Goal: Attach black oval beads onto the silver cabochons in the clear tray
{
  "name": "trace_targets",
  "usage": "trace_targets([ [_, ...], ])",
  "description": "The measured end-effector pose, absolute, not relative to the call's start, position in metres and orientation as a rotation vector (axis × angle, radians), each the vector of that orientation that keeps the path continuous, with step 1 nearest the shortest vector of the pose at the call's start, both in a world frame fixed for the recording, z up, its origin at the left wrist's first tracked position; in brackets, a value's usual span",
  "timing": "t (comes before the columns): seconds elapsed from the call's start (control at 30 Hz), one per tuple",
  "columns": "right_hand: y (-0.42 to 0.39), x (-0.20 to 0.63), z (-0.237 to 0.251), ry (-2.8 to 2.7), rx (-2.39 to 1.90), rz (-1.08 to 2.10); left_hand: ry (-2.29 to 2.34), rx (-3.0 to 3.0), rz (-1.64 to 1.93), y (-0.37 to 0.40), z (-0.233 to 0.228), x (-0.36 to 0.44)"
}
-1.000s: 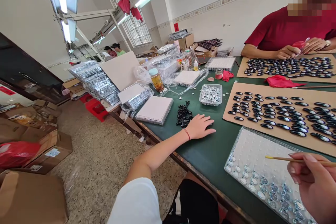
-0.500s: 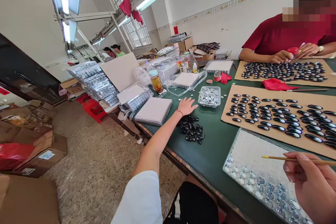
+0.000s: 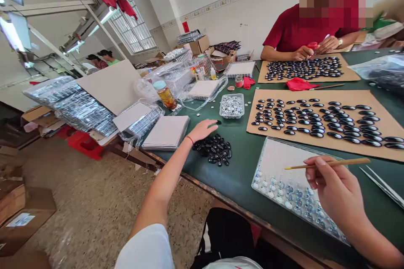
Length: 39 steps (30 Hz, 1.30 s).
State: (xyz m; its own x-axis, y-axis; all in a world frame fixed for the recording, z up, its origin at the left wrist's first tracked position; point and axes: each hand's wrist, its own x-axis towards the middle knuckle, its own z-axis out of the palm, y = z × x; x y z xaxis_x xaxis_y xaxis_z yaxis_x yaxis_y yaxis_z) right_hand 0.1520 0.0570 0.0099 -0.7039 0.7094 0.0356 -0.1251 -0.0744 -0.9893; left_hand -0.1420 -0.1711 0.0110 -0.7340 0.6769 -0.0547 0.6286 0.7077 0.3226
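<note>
My left hand (image 3: 203,130) reaches over a pile of glossy black oval pieces (image 3: 217,151), its fingers closed on one black oval piece (image 3: 219,122) at the tips. A thin wooden stick (image 3: 344,162) with a yellow tip is pinched in my right hand (image 3: 337,189), above a clear plastic tray (image 3: 268,151). Rows of small round clear and whitish pieces (image 3: 296,199) fill the tray's near part. Past my left hand is a clear tub (image 3: 232,114) of small whitish discs. Right of it lies a cardboard sheet (image 3: 356,98) with rows of black oval pieces.
A co-worker in red (image 3: 284,29) handles something red over another cardboard sheet (image 3: 350,75). Tweezers (image 3: 383,185) lie at the right. Stacked white sheets (image 3: 166,132), a jar (image 3: 166,96) and a red cloth (image 3: 298,84) are on the green table (image 3: 240,168).
The view has swung right. My left hand has gone from spread over the pile to closed on a black oval piece. My right hand still holds the stick over the tray.
</note>
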Motion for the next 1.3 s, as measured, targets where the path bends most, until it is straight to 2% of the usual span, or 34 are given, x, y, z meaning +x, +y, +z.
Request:
trace_targets([
  [0.2,0.066,0.146,0.004,-1.584,-0.486,1.822,2.847,0.723,0.382,-0.174,-0.009,-0.188],
  [0.43,0.065,0.136,0.010,-1.632,-0.462,1.850,2.663,1.084,0.346,-0.144,-0.019,-0.182],
  [0.67,0.067,0.133,0.021,-1.608,-0.432,1.852,2.425,1.518,0.238,-0.140,-0.004,-0.137],
  [0.9,0.064,0.134,0.020,-1.634,-0.386,1.863,2.683,1.935,-0.033,-0.141,-0.002,-0.067],
  [1.07,0.066,0.133,0.020,-1.650,-0.399,1.816,2.777,1.940,-0.126,-0.129,-0.006,-0.062],
  [1.2,0.076,0.134,0.022,-1.650,-0.425,1.702,2.778,1.902,-0.095,-0.123,-0.006,-0.069],
  [1.3,0.088,0.137,0.025,-1.645,-0.446,1.597,2.793,1.721,0.205,-0.121,-0.004,-0.069],
])
